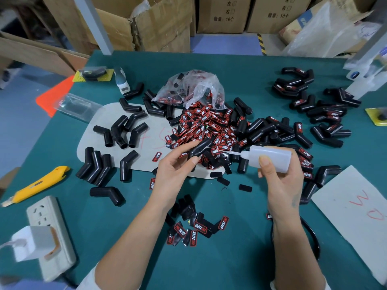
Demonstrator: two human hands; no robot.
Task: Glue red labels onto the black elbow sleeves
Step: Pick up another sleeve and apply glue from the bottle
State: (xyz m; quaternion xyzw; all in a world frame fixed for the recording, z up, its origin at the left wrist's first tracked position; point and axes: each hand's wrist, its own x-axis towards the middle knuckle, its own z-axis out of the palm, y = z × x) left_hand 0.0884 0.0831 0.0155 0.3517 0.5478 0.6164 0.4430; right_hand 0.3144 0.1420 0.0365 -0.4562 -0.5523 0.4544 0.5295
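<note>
Black elbow sleeve (199,148) pinched in my left grip (176,166); right grip (280,176) clamped on glue bottle (270,156), needle tip at the sleeve. Step: applying glue. Next: pick a red label (157,156) lying just left of my left grip, press on squarely.

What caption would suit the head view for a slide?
Left hand holds a black sleeve while right hand aims the glue bottle at it, above a pile of red labels.
</note>
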